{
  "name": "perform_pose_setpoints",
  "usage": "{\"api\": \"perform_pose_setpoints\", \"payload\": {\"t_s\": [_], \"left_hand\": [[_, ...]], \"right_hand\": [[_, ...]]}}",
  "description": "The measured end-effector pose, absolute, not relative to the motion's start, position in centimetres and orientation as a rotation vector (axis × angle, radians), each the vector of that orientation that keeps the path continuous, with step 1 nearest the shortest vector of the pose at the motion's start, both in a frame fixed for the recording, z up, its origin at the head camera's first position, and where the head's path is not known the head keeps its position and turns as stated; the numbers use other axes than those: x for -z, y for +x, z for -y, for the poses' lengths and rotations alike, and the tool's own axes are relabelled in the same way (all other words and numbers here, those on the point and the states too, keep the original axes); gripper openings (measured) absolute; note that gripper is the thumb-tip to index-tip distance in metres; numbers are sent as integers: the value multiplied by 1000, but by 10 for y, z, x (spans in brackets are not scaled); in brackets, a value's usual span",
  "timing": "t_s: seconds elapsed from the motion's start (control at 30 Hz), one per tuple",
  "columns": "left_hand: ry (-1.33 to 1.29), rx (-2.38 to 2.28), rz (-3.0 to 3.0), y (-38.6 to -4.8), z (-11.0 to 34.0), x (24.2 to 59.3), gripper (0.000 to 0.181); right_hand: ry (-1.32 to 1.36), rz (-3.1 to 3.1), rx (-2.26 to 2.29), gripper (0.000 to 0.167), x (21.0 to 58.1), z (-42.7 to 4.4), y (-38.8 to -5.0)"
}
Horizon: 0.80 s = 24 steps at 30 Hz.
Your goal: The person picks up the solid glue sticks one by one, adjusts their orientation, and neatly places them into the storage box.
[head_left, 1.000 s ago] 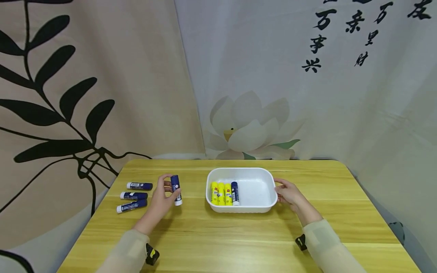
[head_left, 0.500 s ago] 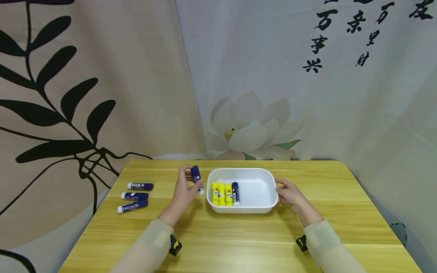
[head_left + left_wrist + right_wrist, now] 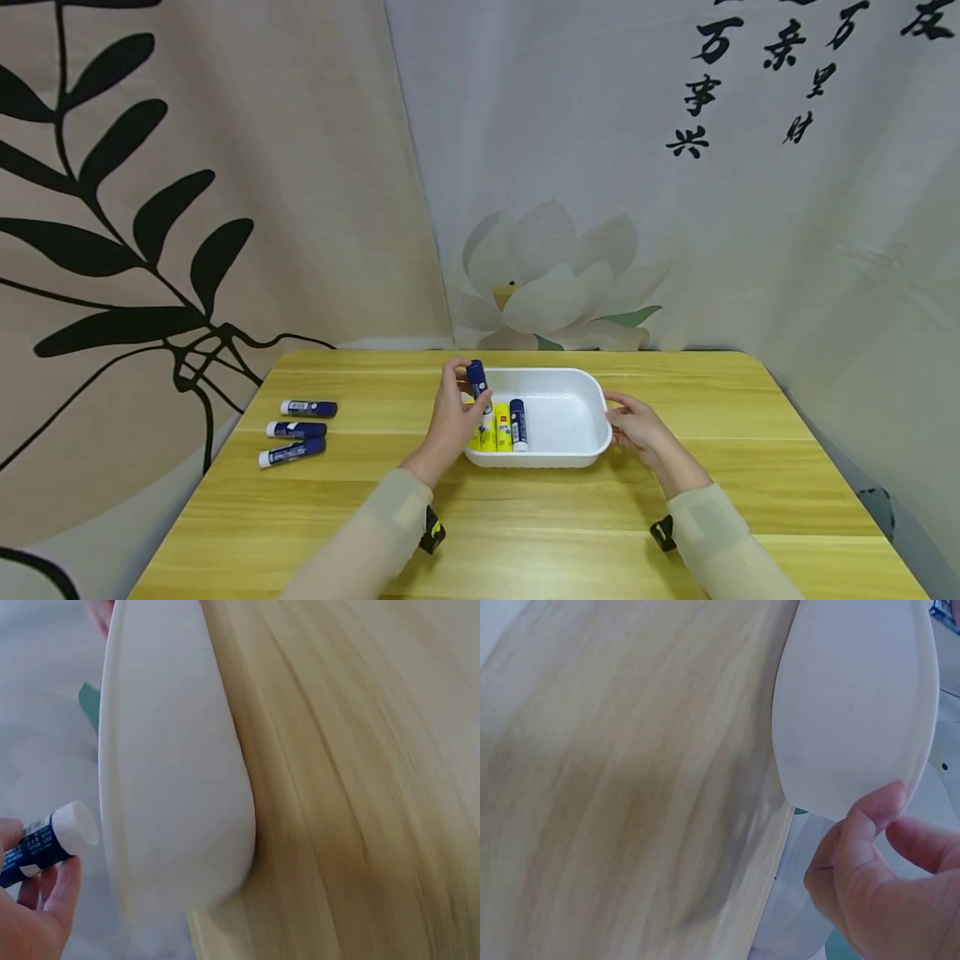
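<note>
Above the left end of the white tray point(image 3: 570, 460), my left hand point(image 3: 450, 421) pinches a dark blue glue stick point(image 3: 477, 377) with a white end, held tilted. The left wrist view shows the same stick point(image 3: 37, 847) in the fingers of the hand point(image 3: 34, 926), beside the tray wall point(image 3: 176, 757). Inside the tray lie yellow sticks point(image 3: 503, 427), partly covered by the hand, and one blue stick point(image 3: 518, 425) to their right. My right hand point(image 3: 641, 429) holds the tray's right rim; in the right wrist view, thumb and fingers of the hand point(image 3: 885, 877) grip its edge point(image 3: 855, 712).
Three blue glue sticks with white ends, at the back point(image 3: 308, 408), in the middle point(image 3: 296, 430) and in front point(image 3: 292, 452), lie at the left of the wooden table point(image 3: 540, 533). Behind the table hangs a printed curtain point(image 3: 337, 167).
My left hand has carried the blue stick rightward from beside the tray to over its left end. The right hand has stayed at the tray's right rim, and the tray stands where it was.
</note>
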<state>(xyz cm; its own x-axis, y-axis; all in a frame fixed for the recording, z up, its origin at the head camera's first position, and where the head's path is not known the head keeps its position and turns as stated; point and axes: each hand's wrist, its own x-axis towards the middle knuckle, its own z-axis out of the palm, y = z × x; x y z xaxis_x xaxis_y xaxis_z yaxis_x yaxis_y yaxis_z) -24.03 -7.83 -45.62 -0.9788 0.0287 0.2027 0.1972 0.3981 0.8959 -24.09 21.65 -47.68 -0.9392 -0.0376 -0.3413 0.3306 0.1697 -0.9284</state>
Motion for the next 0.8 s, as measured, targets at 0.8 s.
{"api": "perform_pose_setpoints", "payload": {"t_s": [0.8], "left_hand": [[-277,1239,2864,-238,-2,477,51]], "right_hand": [[255,-2147,1848,46,476,-218,-240]]}}
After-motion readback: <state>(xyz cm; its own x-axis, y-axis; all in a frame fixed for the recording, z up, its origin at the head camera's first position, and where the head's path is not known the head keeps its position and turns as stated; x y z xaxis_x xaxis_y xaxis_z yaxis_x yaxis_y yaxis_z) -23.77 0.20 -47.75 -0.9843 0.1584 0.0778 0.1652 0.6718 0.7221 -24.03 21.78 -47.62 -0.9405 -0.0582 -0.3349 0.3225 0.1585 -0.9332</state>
